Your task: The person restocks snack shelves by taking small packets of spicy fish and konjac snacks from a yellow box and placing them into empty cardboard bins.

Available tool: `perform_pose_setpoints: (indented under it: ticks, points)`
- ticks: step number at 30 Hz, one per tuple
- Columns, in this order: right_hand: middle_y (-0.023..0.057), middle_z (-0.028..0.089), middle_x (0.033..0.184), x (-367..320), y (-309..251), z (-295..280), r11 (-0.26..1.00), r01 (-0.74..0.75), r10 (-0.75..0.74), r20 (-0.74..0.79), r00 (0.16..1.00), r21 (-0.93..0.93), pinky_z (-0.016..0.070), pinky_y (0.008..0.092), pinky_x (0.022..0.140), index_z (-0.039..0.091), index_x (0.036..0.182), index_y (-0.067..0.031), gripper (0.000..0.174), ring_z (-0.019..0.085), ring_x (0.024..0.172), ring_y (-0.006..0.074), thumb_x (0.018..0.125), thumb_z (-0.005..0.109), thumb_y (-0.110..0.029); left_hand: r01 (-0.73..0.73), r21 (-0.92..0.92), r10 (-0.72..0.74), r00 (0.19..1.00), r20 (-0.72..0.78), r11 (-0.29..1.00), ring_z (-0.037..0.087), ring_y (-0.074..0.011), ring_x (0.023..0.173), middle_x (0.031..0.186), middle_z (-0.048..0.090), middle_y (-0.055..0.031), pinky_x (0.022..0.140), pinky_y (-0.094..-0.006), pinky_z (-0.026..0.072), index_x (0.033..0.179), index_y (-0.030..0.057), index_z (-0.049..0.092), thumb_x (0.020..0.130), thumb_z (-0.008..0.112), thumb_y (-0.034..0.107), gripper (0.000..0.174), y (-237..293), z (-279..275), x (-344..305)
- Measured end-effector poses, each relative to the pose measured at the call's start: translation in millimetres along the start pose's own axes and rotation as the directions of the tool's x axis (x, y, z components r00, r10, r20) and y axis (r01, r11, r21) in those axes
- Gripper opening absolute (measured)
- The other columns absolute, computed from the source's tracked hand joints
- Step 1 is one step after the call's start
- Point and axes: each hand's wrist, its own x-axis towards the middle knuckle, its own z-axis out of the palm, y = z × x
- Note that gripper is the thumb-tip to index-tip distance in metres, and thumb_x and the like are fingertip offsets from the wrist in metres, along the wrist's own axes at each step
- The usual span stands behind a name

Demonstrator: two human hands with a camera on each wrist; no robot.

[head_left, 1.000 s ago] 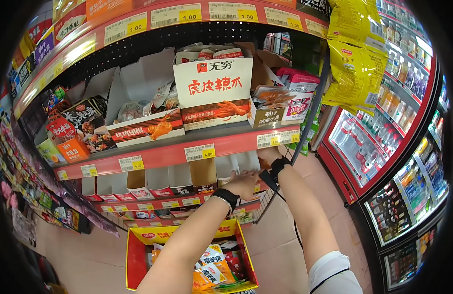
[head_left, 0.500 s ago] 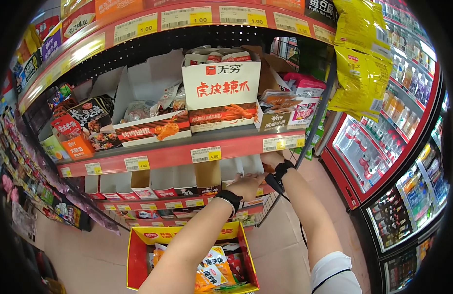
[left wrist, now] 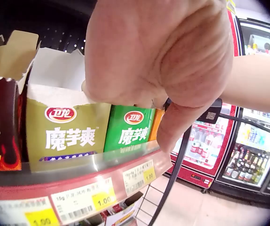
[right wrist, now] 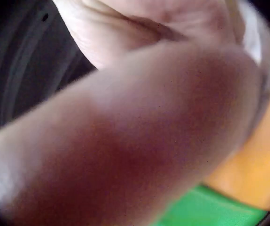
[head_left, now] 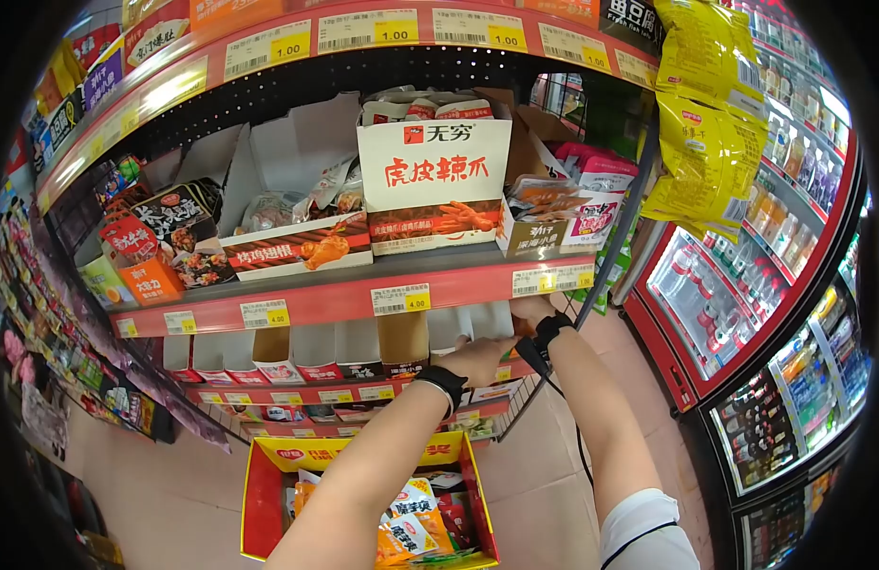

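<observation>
My left hand [head_left: 477, 363] reaches to the right end of the lower shelf, over a row of cut-open snack boxes. In the left wrist view it hangs over the green box [left wrist: 131, 127] and the narrow visible strip of an orange box [left wrist: 156, 125], thumb pointing down in front; its other fingers are mostly hidden. An olive box [left wrist: 69, 127] stands to their left. My right hand [head_left: 534, 312] is at the same shelf end, partly under the shelf above. Close up, its blurred thumb [right wrist: 125, 136] covers much of the right wrist view, with orange and green surfaces behind.
Above the hands runs a shelf edge with price tags [head_left: 401, 298] and larger snack boxes. A red-and-yellow carton [head_left: 254, 513] of snack packets stands below my left arm. Yellow bags [head_left: 700, 171] hang at the upper right. Drink fridges [head_left: 686, 332] line the right side.
The head view has turned slightly, so the shelves sit a little further right. Both hands stay at the right end of the lower shelf, with only small shifts.
</observation>
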Motion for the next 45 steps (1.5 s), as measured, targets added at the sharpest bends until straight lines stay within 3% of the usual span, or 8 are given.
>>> perform_pose_setpoints:
  ticks: [2, 5, 7, 13, 27, 33, 42, 45]
  points:
    - [0.0144, 0.054, 0.124, -3.9, -7.6, -0.7, 0.991, 0.018, -0.025, -0.05, 0.998, -0.135, 0.038, 0.034, 0.094, 0.055, 0.117, -0.0026, 0.029, 0.05, 0.11, 0.0266, 0.091, 0.047, -0.011, 0.007, 0.001, -0.007, 1.0, 0.003, 1.0, 0.046, -0.0345, 0.12, 0.128, 0.049, -0.021, 0.102, -0.0529, 0.0215, 0.145, 0.0157, 0.021, 0.073, 0.058, -0.001, 0.083, -2.4, 2.8, 3.6]
    - [0.0164, 0.056, 0.119, -4.5, -1.3, -1.4, 0.992, 0.036, -0.032, -0.036, 0.999, 0.117, 0.0422, 0.0305, 0.088, 0.055, 0.114, 0.0019, 0.027, 0.052, 0.103, 0.0229, 0.091, 0.049, -0.011, 0.009, -0.014, -0.008, 1.0, 0.01, 1.0, 0.048, -0.0343, 0.119, 0.127, 0.05, -0.0209, 0.102, -0.0524, 0.022, 0.145, 0.0157, 0.021, 0.073, 0.056, -0.001, 0.082, -3.1, 1.5, 2.1]
    - [0.0153, 0.056, 0.117, 10.5, 20.9, 2.1, 0.939, -0.086, 0.088, 0.009, 0.996, 0.334, 0.0423, 0.0305, 0.088, 0.053, 0.116, 0.0029, 0.029, 0.052, 0.102, 0.022, 0.09, 0.049, -0.009, -0.003, -0.027, 0.003, 1.0, 0.014, 1.0, 0.049, -0.0341, 0.118, 0.126, 0.051, -0.021, 0.102, -0.0519, 0.0223, 0.145, 0.0159, 0.022, 0.073, 0.055, -0.001, 0.082, 1.1, -2.3, -1.7]
    - [0.0153, 0.054, 0.121, 10.6, 30.9, 5.0, 0.956, -0.121, 0.118, 0.028, 0.993, 0.268, 0.0402, 0.0308, 0.091, 0.051, 0.119, 0.0019, 0.032, 0.052, 0.104, 0.0239, 0.09, 0.052, -0.011, 0.026, -0.035, -0.024, 0.999, 0.038, 0.999, 0.052, -0.0327, 0.113, 0.12, 0.055, -0.0211, 0.101, -0.0478, 0.0245, 0.144, 0.0176, 0.023, 0.073, 0.05, -0.004, 0.079, 8.4, -9.7, -7.4]
    - [0.0153, 0.054, 0.118, 14.1, 28.2, 5.0, 0.602, -0.415, 0.318, 0.272, 0.908, 0.682, 0.0443, 0.0336, 0.087, 0.053, 0.116, -0.0026, 0.033, 0.053, 0.103, 0.0241, 0.089, 0.054, -0.022, 0.061, -0.041, -0.061, 0.998, 0.014, 0.997, 0.051, -0.0344, 0.115, 0.119, 0.054, -0.0227, 0.103, -0.0489, 0.0227, 0.145, 0.0174, 0.021, 0.075, 0.047, -0.005, 0.078, 5.6, -6.9, -3.1]
    - [0.0105, 0.061, 0.105, 45.6, 65.0, 24.4, 0.652, -0.263, 0.229, 0.146, 0.962, 0.711, 0.0471, 0.0356, 0.079, 0.055, 0.113, -0.0061, 0.032, 0.057, 0.091, 0.0221, 0.088, 0.056, -0.027, 0.015, -0.05, -0.017, 0.999, -0.033, 0.999, 0.053, -0.0329, 0.111, 0.117, 0.057, -0.0194, 0.1, -0.0522, 0.0228, 0.143, 0.0224, 0.025, 0.076, 0.048, -0.004, 0.076, 0.2, -2.1, -1.1]
    - [0.0089, 0.056, 0.116, 4.3, 20.1, -4.2, 0.919, -0.023, 0.002, 0.052, 0.999, 0.394, 0.0429, 0.031, 0.086, 0.053, 0.118, -0.0017, 0.035, 0.053, 0.1, 0.0173, 0.088, 0.059, -0.02, 0.056, -0.061, -0.056, 0.998, 0.005, 0.997, 0.059, -0.0318, 0.098, 0.098, 0.063, -0.0157, 0.094, -0.054, 0.025, 0.14, 0.0257, 0.029, 0.085, 0.051, 0.012, 0.06, 6.3, -2.6, 3.4]
    - [0.0143, 0.059, 0.113, -0.2, 18.0, -4.9, 0.953, 0.077, -0.094, 0.044, 0.995, 0.293, 0.0437, 0.0338, 0.086, 0.056, 0.114, -0.001, 0.033, 0.056, 0.102, 0.0229, 0.089, 0.056, -0.022, 0.071, -0.029, -0.07, 0.997, 0.013, 0.997, 0.059, -0.0318, 0.097, 0.095, 0.063, -0.0147, 0.092, -0.0534, 0.0258, 0.14, 0.0259, 0.028, 0.088, 0.05, 0.016, 0.057, 7.1, -1.2, 4.6]
